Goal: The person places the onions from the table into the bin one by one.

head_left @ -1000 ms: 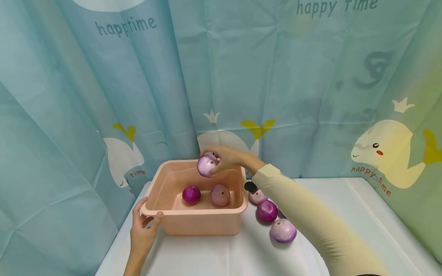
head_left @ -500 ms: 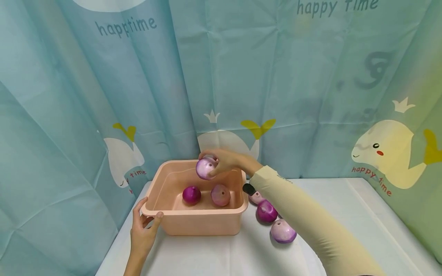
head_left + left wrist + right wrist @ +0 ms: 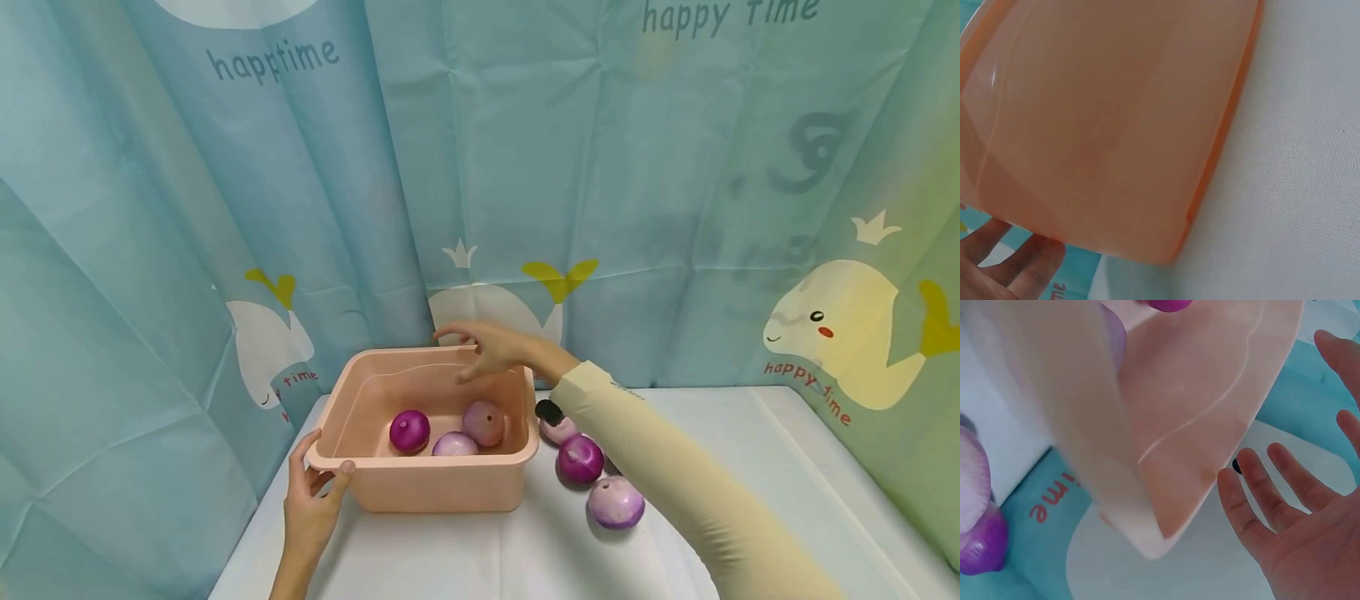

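The right hand point(image 3: 487, 350) hangs over the far right part of the tub, at the centre of the frame, its fingers and thumb spread apart and holding nothing; that wide curve would suit something round. Whether a fingertip brushes the rim, I cannot tell.

Below it is the peach-coloured, rectangular plastic tub point(image 3: 435, 483). Inside, toward its front, lie three round onions: a glossy deep-magenta onion point(image 3: 409, 432) left of the others, a dusky pink onion point(image 3: 483, 424) to the right, and a pale, violet-tinged onion point(image 3: 455, 444) between them, partly hidden by the front wall. The walls probably keep such round things from rolling off.

At the lower left, the left hand point(image 3: 310, 508) grips the tub's near left corner between thumb and fingers, presumably to steady it.

At the lower right, on the white cloth-covered worktop point(image 3: 555, 558), more pink, magenta and whitish onions point(image 3: 617, 503) sit close together beside the tub, seemingly for easy reach; the cream sleeve point(image 3: 660, 467) partly covers them. A teal whale-print curtain point(image 3: 660, 208) hangs behind.
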Tool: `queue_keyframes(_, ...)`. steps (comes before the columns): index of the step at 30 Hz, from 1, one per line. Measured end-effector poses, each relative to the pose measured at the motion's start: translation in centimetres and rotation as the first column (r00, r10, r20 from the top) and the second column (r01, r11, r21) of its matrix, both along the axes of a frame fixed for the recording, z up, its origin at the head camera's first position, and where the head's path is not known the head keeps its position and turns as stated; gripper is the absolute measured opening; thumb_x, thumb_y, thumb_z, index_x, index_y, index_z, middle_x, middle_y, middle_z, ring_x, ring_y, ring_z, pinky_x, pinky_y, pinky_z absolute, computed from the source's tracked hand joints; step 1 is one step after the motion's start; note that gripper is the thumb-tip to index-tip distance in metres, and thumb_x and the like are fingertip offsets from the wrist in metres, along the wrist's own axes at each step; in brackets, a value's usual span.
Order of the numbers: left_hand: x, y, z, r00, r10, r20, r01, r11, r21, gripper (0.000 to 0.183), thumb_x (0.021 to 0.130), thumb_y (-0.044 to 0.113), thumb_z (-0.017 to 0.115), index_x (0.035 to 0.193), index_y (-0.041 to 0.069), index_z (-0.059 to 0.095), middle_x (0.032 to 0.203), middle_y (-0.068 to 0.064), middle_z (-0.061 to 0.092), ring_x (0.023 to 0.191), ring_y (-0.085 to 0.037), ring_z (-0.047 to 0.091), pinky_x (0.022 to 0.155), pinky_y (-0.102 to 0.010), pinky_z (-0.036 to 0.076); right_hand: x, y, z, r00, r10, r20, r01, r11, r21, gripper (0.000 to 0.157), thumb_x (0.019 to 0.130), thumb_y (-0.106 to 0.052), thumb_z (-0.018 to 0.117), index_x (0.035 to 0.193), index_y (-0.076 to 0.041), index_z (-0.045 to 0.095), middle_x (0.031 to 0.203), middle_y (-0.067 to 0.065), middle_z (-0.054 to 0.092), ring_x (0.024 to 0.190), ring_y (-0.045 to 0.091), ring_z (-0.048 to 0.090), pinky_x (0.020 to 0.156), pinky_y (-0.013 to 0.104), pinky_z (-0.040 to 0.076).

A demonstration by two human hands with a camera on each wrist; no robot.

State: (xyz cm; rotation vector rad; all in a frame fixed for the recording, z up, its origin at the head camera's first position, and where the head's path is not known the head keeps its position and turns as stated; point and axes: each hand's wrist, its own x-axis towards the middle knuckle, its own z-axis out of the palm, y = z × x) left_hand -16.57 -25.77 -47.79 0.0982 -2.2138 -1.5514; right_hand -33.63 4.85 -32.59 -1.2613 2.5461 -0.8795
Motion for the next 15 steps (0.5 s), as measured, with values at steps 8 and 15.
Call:
queue_keyframes(8, 0.0, 0.0, -0.1, 1.0, -0.004, -0.005, 0.004, 1.0, 0.008, 0.068, 0.099, 0.013, 0.069, 0.157, 0.02, 0.034, 0.153, -0.018, 0.045, 0.103, 0.009, 0.056, 0.078, -0.01, 0.05, 0.0, 2.2, 0.3, 1.0, -0.007, -0.008, 0.006, 0.998, -0.056, 0.073, 0.087, -0.018, 0.083, 0.15, -0.008, 0.048, 0.144, 0.021, 0.053, 0.126, 0.041, 0.054, 0.104, 0.055, 0.046)
queue_keyframes(15, -0.1, 0.0, 0.0, 1.0, 0.006, 0.005, -0.006, 1.0, 0.002, 0.068, 0.1, 0.015, 0.069, 0.157, 0.021, 0.034, 0.154, -0.017, 0.045, 0.102, 0.009, 0.055, 0.077, -0.009, 0.05, 0.2, 5.7, 0.4, 0.998, -0.02, -0.057, 0.016, 0.997, -0.073, 0.072, 0.086, -0.019, 0.084, 0.149, -0.008, 0.05, 0.149, 0.014, 0.053, 0.13, 0.042, 0.052, 0.101, 0.057, 0.049)
